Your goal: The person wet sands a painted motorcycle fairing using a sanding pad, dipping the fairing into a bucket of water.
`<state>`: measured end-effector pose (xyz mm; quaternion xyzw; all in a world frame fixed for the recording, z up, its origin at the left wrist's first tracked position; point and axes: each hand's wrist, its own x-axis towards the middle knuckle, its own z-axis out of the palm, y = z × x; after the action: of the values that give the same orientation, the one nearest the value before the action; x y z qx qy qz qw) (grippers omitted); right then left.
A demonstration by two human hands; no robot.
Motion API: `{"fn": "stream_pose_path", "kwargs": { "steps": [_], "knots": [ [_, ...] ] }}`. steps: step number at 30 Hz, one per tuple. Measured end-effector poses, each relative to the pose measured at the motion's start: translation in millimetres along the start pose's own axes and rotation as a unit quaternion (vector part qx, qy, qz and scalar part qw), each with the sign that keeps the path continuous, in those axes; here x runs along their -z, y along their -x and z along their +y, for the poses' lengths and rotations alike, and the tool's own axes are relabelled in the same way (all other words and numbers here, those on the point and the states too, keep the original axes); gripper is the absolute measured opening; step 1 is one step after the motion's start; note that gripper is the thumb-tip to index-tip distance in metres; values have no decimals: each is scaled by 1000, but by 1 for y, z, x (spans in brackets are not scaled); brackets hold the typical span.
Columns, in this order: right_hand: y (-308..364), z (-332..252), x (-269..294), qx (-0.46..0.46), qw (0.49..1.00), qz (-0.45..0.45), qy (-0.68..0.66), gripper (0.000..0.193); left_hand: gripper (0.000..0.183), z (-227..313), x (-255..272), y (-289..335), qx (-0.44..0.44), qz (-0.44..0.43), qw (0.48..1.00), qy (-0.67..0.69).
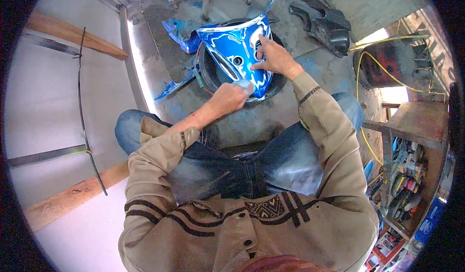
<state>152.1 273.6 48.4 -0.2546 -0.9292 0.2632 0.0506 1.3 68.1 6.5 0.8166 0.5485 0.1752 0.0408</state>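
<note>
A blue motorcycle fairing panel (235, 38) with whitish worn patches and a round hole rests on a black tyre (209, 71) in front of my crossed legs. My left hand (228, 99) is closed around a small pale blue-grey pad (243, 86), pressed against the panel's near end. Whether the pad is cloth or sandpaper cannot be told. On the panel's right side, my right hand (277, 60) grips it with thumb and forefinger spread apart across the surface. The other fingertips are partly hidden by the hand and the panel opening.
Other blue panel pieces (177, 85) lie left of the tyre. Black plastic parts (332, 30) sit at the far right. A yellow hose (358, 85) runs past a dark drum (382, 63). A wooden shelf (411, 122) stands right; a pale wall (58, 102) rises left.
</note>
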Motion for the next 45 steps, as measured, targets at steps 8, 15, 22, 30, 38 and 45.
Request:
{"fn": "stream_pose_path", "kwargs": {
  "steps": [8, 15, 22, 30, 38, 45],
  "knots": [
    [-2, -2, 0, 4, 1000, 15, 10, 63, 23, -5, 4, -1, -1, 56, 998, -18],
    [-2, -6, 4, 26, 999, 36, 21, 80, 23, -34, 17, -16, 102, 89, 989, 65],
    [7, -6, 13, 11, 999, 25, 17, 47, 27, -45, 48, -29, 239, 136, 928, 253],
    [-5, -10, 19, -4, 985, 96, -142, 37, 37, -61, 54, -24, 354, 145, 753, 535],
    [-4, -25, 13, -70, 904, -103, -408, 37, 25, -57, 58, -28, 304, 168, 719, 602],
    [-4, -17, 7, -37, 919, -71, -385, 31, 19, -54, 59, -27, 293, 114, 755, 576]
  ]
}}
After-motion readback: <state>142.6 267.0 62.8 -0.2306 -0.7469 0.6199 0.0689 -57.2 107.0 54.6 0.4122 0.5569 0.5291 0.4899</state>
